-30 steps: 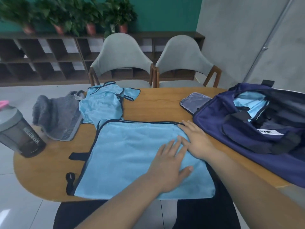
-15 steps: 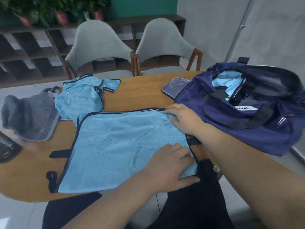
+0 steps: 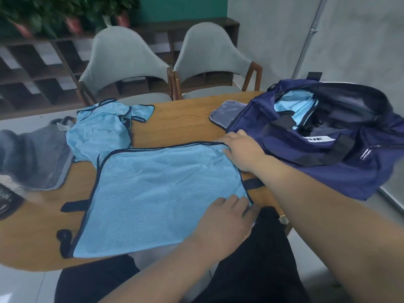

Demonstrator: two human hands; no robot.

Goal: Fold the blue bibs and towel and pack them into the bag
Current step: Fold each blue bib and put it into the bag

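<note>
The wooden table fills the middle of the frame. At right sits the open navy bag, light blue cloth inside, its white label showing only "UE". A flat blue bib lies centre, a grey towel at left and a crumpled bib upper left. The right hand grips the flat bib's far right corner and the left hand grips its near right corner.

This looks like an office meeting or break room. An oval wooden table has two grey padded chairs on its far side, and behind them low dark cubby shelves carry potted plants against a teal wall. To the right is a bare grey wall with a metal pipe, and the floor is pale tile.
</note>
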